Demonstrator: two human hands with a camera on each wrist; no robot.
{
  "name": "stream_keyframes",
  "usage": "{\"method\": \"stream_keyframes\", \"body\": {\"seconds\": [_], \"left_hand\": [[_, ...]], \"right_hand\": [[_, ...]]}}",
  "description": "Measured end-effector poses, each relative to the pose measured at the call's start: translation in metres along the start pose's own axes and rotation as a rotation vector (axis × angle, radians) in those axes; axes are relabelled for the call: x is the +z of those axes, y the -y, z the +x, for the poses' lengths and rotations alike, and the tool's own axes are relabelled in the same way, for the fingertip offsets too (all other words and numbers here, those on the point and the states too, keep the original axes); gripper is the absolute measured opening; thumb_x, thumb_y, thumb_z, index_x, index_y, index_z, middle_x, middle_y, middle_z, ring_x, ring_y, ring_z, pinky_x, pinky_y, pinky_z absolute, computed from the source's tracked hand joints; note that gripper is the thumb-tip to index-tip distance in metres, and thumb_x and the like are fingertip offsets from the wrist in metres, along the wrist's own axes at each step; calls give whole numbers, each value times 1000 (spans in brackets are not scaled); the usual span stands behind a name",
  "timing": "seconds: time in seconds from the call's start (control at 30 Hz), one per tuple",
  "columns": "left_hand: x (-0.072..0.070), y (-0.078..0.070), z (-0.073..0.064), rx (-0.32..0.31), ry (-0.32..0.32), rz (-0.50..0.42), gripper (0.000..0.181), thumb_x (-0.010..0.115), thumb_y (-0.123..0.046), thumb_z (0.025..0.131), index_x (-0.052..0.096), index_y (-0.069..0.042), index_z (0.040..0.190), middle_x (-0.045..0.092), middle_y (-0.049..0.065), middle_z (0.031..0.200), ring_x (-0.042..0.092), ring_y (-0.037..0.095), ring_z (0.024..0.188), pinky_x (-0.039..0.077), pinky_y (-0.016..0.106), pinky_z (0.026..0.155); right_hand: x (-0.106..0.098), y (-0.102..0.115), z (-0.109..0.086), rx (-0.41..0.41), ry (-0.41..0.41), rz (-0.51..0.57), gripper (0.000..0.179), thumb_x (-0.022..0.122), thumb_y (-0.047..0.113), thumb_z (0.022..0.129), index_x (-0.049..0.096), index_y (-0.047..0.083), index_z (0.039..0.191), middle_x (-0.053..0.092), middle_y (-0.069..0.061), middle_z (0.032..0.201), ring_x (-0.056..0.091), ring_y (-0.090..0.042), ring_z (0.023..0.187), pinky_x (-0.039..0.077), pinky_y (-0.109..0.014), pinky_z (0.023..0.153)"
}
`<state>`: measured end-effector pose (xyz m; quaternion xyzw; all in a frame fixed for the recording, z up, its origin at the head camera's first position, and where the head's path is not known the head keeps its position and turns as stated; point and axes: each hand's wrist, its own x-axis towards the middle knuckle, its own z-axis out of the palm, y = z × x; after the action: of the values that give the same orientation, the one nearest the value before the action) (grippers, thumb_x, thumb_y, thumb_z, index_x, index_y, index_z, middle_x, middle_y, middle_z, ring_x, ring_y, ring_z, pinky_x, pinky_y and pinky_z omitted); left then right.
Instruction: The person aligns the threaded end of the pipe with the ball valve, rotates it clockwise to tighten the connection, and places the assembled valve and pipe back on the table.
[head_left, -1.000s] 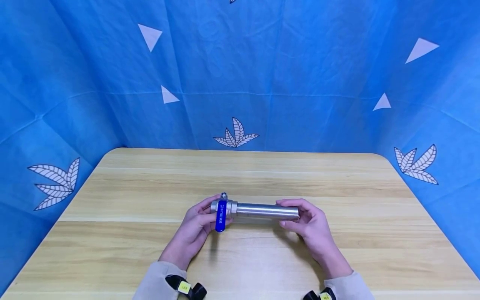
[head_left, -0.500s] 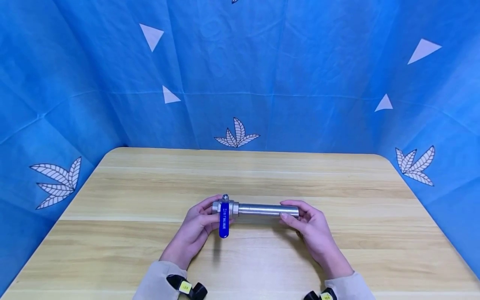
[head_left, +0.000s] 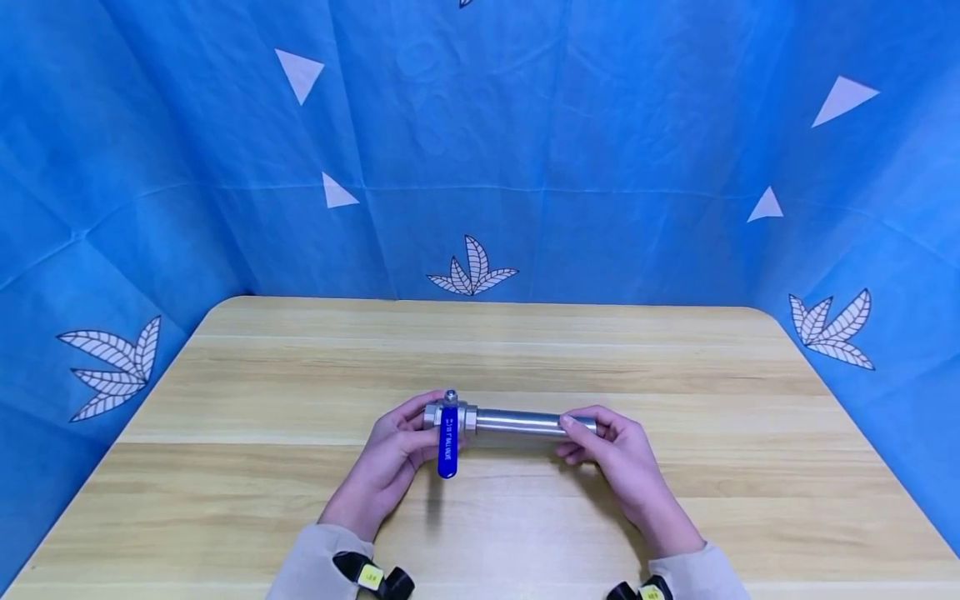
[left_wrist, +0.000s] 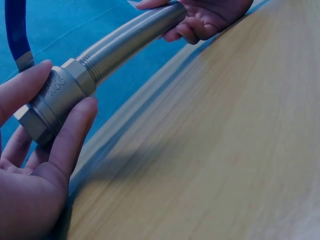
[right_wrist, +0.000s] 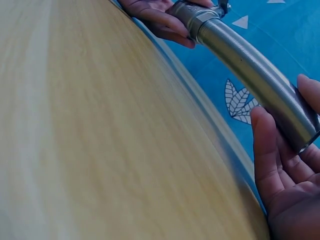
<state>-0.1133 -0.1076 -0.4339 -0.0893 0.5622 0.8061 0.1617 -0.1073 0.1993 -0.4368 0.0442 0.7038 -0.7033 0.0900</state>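
A steel ball valve [head_left: 462,417] with a blue lever handle [head_left: 447,443] lies across my left hand [head_left: 390,462], gripped between thumb and fingers. The lever points back toward me. A straight metal pipe [head_left: 517,420] runs from the valve's right end, its threads [left_wrist: 90,68] partly showing at the joint in the left wrist view. My right hand [head_left: 626,458] holds the pipe's far end, thumb on top and fingers behind and below. In the right wrist view the pipe [right_wrist: 260,75] slants down to its end between my fingers and thumb. Both parts are held above the table.
The wood-grain table [head_left: 480,350] has rounded back corners. Blue cloth [head_left: 450,133] with white leaf and triangle prints hangs behind it and along both sides. Dark wrist cameras [head_left: 375,575] sit on the sleeves.
My right thumb has moved from below the pipe up onto its top, the fingers shifting round it. The lever has tipped and slid slightly rightward, showing more of its length. My left hand stays in place.
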Motion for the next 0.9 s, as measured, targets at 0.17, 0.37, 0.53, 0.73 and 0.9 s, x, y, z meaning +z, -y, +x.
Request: {"method": "stream_keyframes", "body": {"seconds": [0.17,0.37,0.53,0.73,0.9], "left_hand": [[-1,1,0,4,10,-20,68,69,9,91,51,-4,155,72,11,136,81,24,103,66,38,97],[-2,1,1,4,7,-34,69,67,10,91,51,-5,156,67,13,143,77,22,113,65,40,101],[-3,1,0,4,18,-24,68,67,10,90,51,-4,155,69,12,142,74,21,116,65,38,99],[-3,1,0,4,19,-23,67,70,8,90,53,-4,153,72,9,137,75,21,114,65,36,97],[-3,0,-1,8,28,-39,66,67,9,92,51,-3,155,71,10,138,78,21,111,65,37,99]], "right_hand": [[1,0,0,3,6,-15,25,74,19,102,71,0,117,80,-4,88,77,-18,77,68,-32,77],[1,0,-3,-88,32,-53,44,87,4,87,69,-2,127,80,0,105,75,-14,94,64,-26,87],[3,-3,-6,-251,64,-77,55,88,-9,76,70,-4,128,78,1,118,74,-12,104,63,-23,92],[9,-5,-5,-419,9,-109,47,85,-19,71,76,-4,115,79,0,118,73,-9,108,62,-20,93],[11,0,-7,-344,-46,-108,45,89,-13,72,78,-4,115,81,3,109,76,-9,98,64,-21,84]]}}
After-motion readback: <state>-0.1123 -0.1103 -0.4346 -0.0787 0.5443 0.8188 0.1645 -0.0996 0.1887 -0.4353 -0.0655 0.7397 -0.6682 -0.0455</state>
